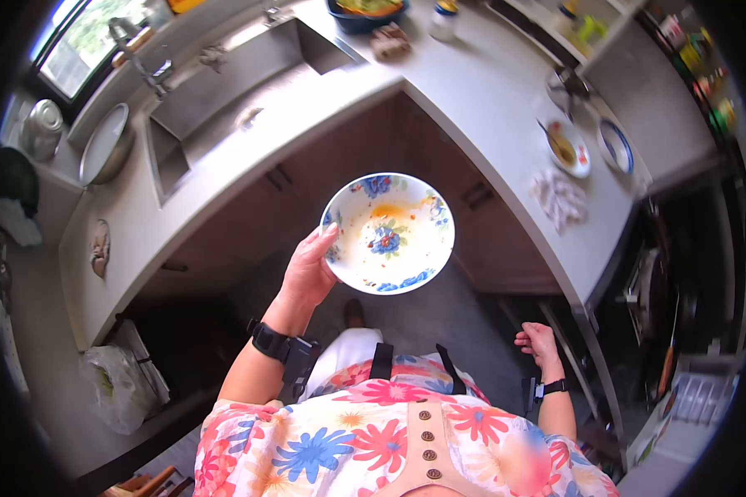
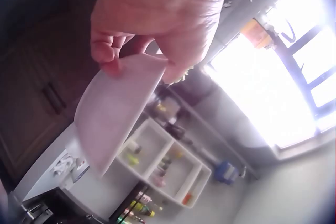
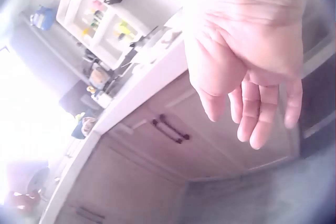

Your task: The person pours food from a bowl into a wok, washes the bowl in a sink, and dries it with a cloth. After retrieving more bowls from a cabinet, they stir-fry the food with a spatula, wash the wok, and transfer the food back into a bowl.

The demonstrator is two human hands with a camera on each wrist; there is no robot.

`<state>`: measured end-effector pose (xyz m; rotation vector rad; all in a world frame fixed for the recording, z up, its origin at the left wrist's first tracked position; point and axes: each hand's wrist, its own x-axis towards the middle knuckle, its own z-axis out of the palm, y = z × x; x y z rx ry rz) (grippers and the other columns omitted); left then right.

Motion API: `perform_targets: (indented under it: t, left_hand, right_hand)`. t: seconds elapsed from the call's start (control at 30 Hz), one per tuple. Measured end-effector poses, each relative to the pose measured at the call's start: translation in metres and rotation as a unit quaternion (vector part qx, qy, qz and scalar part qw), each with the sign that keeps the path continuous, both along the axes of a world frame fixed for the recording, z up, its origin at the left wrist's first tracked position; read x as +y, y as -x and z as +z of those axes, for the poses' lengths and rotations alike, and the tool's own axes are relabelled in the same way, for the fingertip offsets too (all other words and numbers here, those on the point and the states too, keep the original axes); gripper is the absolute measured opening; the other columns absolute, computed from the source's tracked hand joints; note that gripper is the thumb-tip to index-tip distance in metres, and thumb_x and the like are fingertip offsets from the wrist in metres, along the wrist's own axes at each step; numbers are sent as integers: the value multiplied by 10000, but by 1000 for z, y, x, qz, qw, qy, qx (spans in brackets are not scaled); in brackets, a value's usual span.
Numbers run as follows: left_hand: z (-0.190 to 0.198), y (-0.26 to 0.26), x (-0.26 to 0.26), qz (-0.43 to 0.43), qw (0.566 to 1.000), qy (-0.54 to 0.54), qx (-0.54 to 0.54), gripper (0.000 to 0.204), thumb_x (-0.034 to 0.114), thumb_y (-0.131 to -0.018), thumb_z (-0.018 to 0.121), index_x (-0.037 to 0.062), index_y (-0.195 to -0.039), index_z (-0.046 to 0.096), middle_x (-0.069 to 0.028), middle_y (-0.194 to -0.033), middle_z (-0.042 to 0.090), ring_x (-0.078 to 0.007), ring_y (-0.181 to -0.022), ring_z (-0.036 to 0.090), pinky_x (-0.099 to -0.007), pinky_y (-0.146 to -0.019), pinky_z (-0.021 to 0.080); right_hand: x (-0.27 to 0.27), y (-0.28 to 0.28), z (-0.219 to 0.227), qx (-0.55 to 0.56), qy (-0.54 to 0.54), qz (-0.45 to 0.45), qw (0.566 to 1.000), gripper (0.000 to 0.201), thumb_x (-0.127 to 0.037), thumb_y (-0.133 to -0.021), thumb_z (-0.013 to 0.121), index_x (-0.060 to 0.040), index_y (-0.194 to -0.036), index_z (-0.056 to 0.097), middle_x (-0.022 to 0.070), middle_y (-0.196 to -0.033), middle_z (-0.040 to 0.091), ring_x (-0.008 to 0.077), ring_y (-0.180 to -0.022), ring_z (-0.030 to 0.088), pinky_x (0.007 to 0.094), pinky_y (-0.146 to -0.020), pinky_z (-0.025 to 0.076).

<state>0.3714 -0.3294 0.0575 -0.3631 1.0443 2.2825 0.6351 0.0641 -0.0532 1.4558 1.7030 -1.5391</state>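
A white plate point(image 1: 387, 236) with blue flowers shows orange sauce and small food specks on its upper face. My left hand point(image 1: 308, 272) grips its left edge, with the thumb over the rim. In the left wrist view, the plate's pale underside point(image 2: 115, 108) hangs below my left hand point(image 2: 157, 24), pinched between thumb and fingers. My right hand point(image 1: 540, 341) hangs low beside my body, near the right counter. Its fingers are loosely bent and hold nothing, as the right wrist view of that hand point(image 3: 252, 71) also shows.
A steel sink point(image 1: 224, 83) with a faucet point(image 1: 145, 70) lies ahead on the left. On the right counter point(image 1: 481, 108) are a plate of food point(image 1: 584, 161), a blue-rimmed dish point(image 1: 615, 147) and a crumpled cloth point(image 1: 559, 199). A metal basin point(image 1: 108, 147) leans at left.
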Motion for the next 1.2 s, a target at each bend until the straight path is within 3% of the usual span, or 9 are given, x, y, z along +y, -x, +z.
perform_targets:
  t: [0.2, 0.3, 0.43, 0.63, 0.73, 0.87, 1.03, 1.17, 1.2]
  left_hand:
    - [35, 82, -102, 136, 988, 44, 54, 358, 232, -902, 483, -23, -1153, 458, -114, -847, 641, -144, -588, 629, -221, -413, 493]
    - [29, 116, -158, 132, 987, 2, 92, 395, 266, -902, 494, 27, -1211, 440, -98, -1043, 616, -190, -860, 644, -301, -592, 561]
    - [47, 160, -194, 233, 966, 62, 90, 353, 287, -891, 520, 60, -1158, 484, -60, -953, 645, -145, -757, 652, -245, -471, 509]
    - [46, 223, -228, 327, 929, 167, 46, 326, 313, -867, 547, 83, -1097, 527, -26, -883, 643, -100, -744, 618, -219, -461, 441]
    - [47, 249, -228, 369, 913, 174, 12, 385, 329, -853, 558, 73, -1138, 517, -47, -967, 628, -135, -820, 617, -266, -581, 496]
    - [21, 281, -246, 390, 905, 168, -16, 430, 296, -845, 583, 76, -1204, 496, -76, -1127, 586, -219, -1043, 564, -421, -871, 471]
    - [16, 301, -252, 414, 893, 170, -37, 421, 286, -844, 587, 82, -1200, 491, -60, -1102, 591, -192, -1019, 573, -399, -874, 467]
    - [15, 319, -268, 420, 889, 178, -51, 421, 248, -847, 592, 85, -1216, 473, -45, -1096, 580, -183, -1020, 567, -385, -885, 457]
    - [15, 325, -271, 425, 887, 175, -38, 407, 250, -835, 609, 74, -1184, 493, -49, -1022, 602, -145, -908, 608, -321, -778, 509]
  right_hand:
    - [-82, 189, 46, 166, 21, 127, 978, 249, -216, -871, 564, -36, -1042, 592, 28, -771, 636, 105, -650, 613, 205, -549, 432]
    - [-104, 276, 73, 245, 25, 195, 949, 248, -180, -868, 571, -10, -1048, 585, 37, -769, 633, 108, -649, 607, 200, -563, 435]
    - [-149, 412, 122, 360, 31, 295, 885, 239, -129, -876, 551, 26, -1057, 575, 39, -758, 619, 102, -678, 590, 218, -609, 466]
    - [-236, 609, 177, 488, 60, 483, 725, 194, -114, -889, 534, 25, -1006, 605, 41, -770, 612, 100, -714, 572, 219, -667, 480]
    - [-287, 693, 195, 505, 19, 561, 656, 186, -126, -876, 550, -2, -994, 623, 42, -769, 626, 89, -707, 575, 226, -670, 482]
    - [-369, 810, 200, 554, -98, 652, 509, 251, -61, -804, 529, -92, -1032, 630, 94, -965, 658, 189, -863, 635, 297, -786, 490]
    - [-503, 899, 182, 561, -257, 718, 322, 478, -36, -802, 471, -205, -1249, 471, 83, -1240, 514, 267, -1114, 485, 374, -948, 387]
    - [-598, 927, 169, 573, -335, 692, 282, 605, 1, -742, 444, -251, -1292, 425, 8, -1342, 417, 280, -1207, 393, 484, -950, 328]
    - [-614, 930, 172, 569, -370, 693, 243, 610, -6, -744, 447, -254, -1301, 411, -15, -1372, 375, 283, -1231, 361, 514, -953, 306]
